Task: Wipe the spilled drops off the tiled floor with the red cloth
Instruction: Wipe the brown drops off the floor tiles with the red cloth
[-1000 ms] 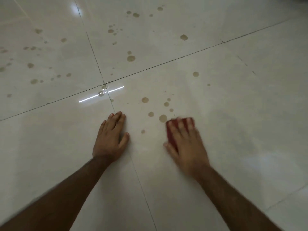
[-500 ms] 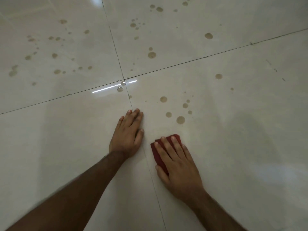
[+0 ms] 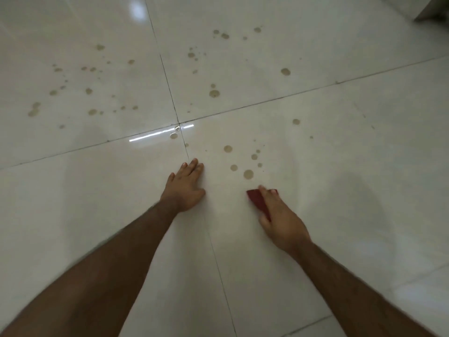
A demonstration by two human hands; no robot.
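Two bare forearms reach in from the bottom edge onto the pale glossy tiled floor [image 3: 364, 166]. The left hand [image 3: 184, 190] lies palm down, fingers stretched out flat and close together, empty, its fingertips just beside the grout line [image 3: 220, 271] that runs away from the camera. The right hand [image 3: 279, 215] presses flat on the red cloth [image 3: 257, 201], fingers spread over it rather than curled around it; the hand is slightly blurred, and only the cloth's left part and a sliver by the fingertips show. Nothing lies between the cloth and the nearest cluster of brown drops [image 3: 248, 174] just beyond it, roughly seven drops on that tile, with two more set apart further right. One drop [image 3: 173, 135] sits at the crossing where four tiles meet, beside a bright streak of reflected light [image 3: 150, 136]. Beyond, the far right tile carries about a dozen drops, the far left tile around twenty; the smallest are too faint to count exactly. A dark object's corner [image 3: 431, 10] shows top right.
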